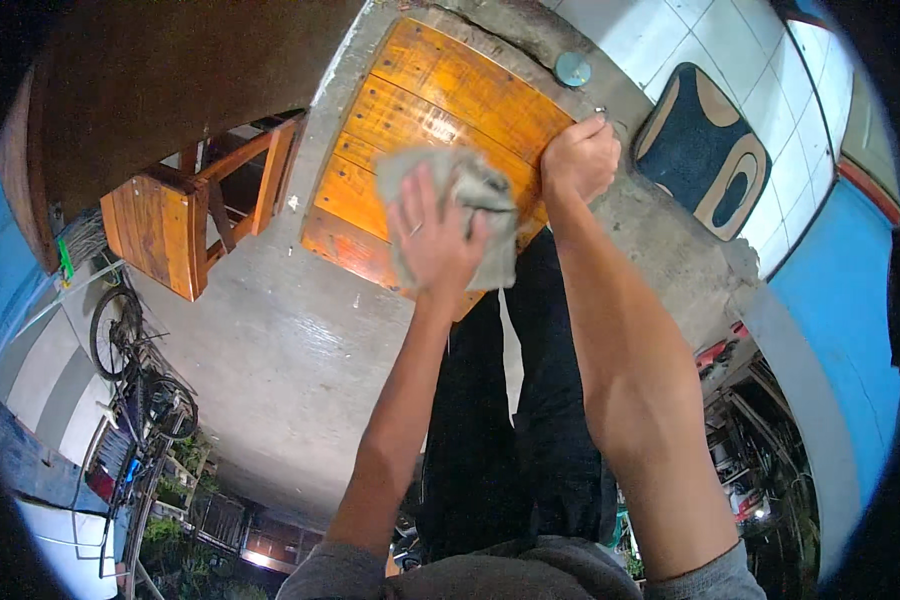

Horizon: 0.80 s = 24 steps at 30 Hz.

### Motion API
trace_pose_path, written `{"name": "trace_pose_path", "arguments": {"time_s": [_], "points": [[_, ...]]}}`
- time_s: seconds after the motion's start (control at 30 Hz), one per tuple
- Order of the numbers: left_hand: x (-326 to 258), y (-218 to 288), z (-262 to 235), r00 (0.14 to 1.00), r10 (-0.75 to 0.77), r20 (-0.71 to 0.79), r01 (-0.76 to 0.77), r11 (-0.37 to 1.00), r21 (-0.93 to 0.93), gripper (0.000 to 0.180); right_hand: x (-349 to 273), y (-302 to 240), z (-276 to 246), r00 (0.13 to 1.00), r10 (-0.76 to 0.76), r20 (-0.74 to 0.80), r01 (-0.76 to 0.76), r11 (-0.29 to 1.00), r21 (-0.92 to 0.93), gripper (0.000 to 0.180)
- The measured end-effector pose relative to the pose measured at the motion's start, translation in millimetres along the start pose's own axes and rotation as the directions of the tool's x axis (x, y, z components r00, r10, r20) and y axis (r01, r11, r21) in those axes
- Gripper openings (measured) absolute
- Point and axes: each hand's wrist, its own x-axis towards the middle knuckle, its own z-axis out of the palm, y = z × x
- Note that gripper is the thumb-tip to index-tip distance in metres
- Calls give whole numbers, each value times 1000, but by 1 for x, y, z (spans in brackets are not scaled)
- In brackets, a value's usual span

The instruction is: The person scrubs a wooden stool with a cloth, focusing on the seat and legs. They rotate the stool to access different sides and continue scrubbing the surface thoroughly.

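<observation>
A low wooden tabletop (420,65) with glossy orange-brown slats lies in front of me. My left hand (435,230) presses flat on a grey-beige cloth (495,255), fingers spread, over the near part of the slats. The cloth is bunched beside the thumb, and hand and cloth are slightly blurred. My right hand (582,160) is closed into a fist at the tabletop's right edge. A small shiny bit shows by its knuckles; what the fingers hold, if anything, is hidden.
A black-and-tan mat (705,150) lies to the right by white tiles (705,65). Near the tabletop's far right corner sits a round bluish-green object (572,69). A wooden stool (155,230) stands left, and a bicycle (130,370) is farther along the left side.
</observation>
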Motion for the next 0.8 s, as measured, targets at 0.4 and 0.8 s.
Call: {"name": "trace_pose_path", "arguments": {"time_s": [0.4, 0.8], "points": [[128, -33, -12, 924, -241, -296, 255, 967, 11, 55, -6, -9, -3, 999, 29, 21, -29, 1000, 5, 40], [-35, -29, -8, 994, -109, 16, 107, 992, 66, 68, 3, 1, 2, 998, 29, 58, -24, 996, -87, 41]]}}
